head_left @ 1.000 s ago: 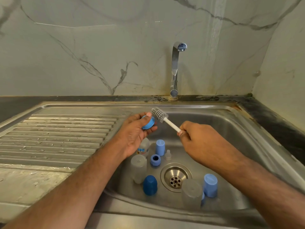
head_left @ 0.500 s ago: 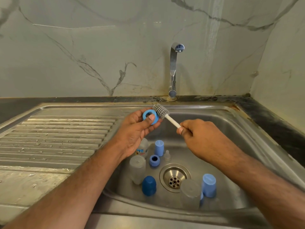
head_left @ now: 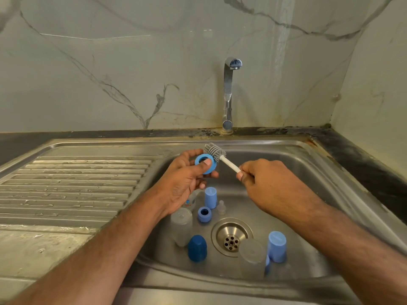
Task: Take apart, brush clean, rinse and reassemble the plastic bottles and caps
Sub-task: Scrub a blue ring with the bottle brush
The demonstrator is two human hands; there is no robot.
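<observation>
My left hand (head_left: pixel 186 179) pinches a blue screw ring (head_left: pixel 201 160) above the sink, its hole facing me. My right hand (head_left: pixel 267 186) grips the white handle of a small grey bottle brush (head_left: pixel 214 151), whose bristles touch the ring's upper right edge. Below, in the basin, lie a clear bottle (head_left: pixel 181 225), another clear bottle (head_left: pixel 252 258), a dark blue cap (head_left: pixel 197 248), a light blue cap (head_left: pixel 210 197), a second light blue cap (head_left: pixel 277 246), a blue ring (head_left: pixel 204 214) and a clear teat (head_left: pixel 221 207).
The steel sink basin (head_left: pixel 293 172) has a drain (head_left: pixel 231 237) at its middle. A ribbed, wet draining board (head_left: pixel 72 186) lies to the left. The tap (head_left: pixel 229 93) stands behind the basin, with no water running. Marble walls close the back and right.
My left hand turned the blue ring so its hole faces me and raised it slightly. The brush head moved against the ring's edge.
</observation>
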